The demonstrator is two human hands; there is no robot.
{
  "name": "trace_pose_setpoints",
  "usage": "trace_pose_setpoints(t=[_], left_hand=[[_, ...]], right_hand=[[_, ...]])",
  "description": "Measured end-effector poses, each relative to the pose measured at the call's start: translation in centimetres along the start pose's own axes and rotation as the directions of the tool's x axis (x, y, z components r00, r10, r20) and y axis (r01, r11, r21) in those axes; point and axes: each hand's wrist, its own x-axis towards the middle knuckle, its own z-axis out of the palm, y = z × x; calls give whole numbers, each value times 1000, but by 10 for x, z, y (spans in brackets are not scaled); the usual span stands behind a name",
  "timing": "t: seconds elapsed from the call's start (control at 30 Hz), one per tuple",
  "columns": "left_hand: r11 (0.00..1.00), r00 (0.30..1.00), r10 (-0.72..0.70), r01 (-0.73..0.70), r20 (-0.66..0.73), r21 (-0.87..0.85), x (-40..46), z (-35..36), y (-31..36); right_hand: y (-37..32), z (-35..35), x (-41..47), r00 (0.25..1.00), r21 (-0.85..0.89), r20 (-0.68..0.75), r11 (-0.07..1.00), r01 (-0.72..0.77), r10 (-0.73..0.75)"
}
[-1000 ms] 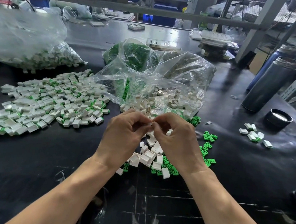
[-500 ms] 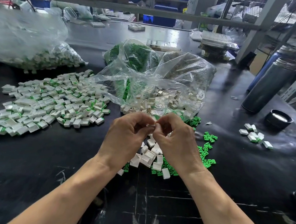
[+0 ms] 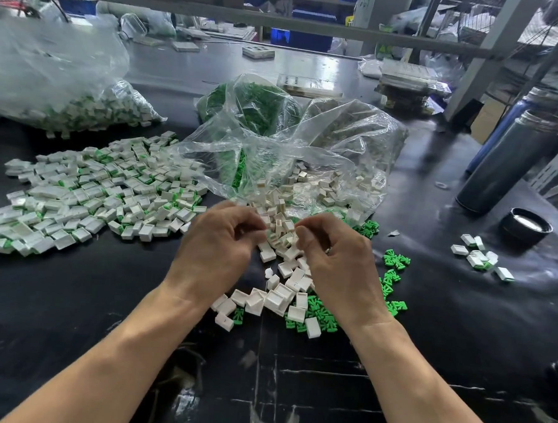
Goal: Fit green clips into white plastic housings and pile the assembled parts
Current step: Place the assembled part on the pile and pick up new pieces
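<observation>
My left hand [image 3: 217, 243] and my right hand [image 3: 336, 259] hover a little apart over loose white housings [image 3: 280, 292] and green clips [image 3: 394, 259] on the black table. Both hands have their fingers curled inward with the backs toward me, so whatever they may hold is hidden. A wide pile of assembled white-and-green parts [image 3: 88, 195] lies to the left. An open clear bag [image 3: 306, 167] just beyond my hands spills white housings. Behind it is a bag of green clips [image 3: 254, 106].
A big clear bag of assembled parts [image 3: 66, 103] sits at the far left. Two tall metal flasks [image 3: 510, 158] and a black lid [image 3: 525, 226] stand on the right, near a few assembled parts [image 3: 479, 257]. Trays and clutter line the table's far edge.
My hands were pressed together fingertip to fingertip over the housings. Now they have drawn apart, leaving a gap between them.
</observation>
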Motion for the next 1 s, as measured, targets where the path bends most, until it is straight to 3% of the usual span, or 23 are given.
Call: trace_pose_setpoints(t=[0.2, 0.37, 0.6, 0.83, 1.0], left_hand=[[904, 964, -255, 266, -79, 334, 17, -32, -21], [823, 930, -341, 367, -140, 434, 22, -43, -27], [845, 934, -339, 353, -109, 402, 22, -37, -26], [768, 908, -327, 418, -263, 486, 26, -57, -35], [783, 930, -226, 350, -290, 515, 25, -58, -37]], right_hand=[[14, -13, 8, 989, -4, -77, 992, -127, 127], [20, -17, 13, 976, 40, -115, 983, -182, 185], [23, -21, 16, 970, 9, -92, 974, -226, 226], [30, -23, 15, 954, -139, -5, 945, -297, 299], [29, -23, 16, 955, -220, 27, 934, -281, 294]])
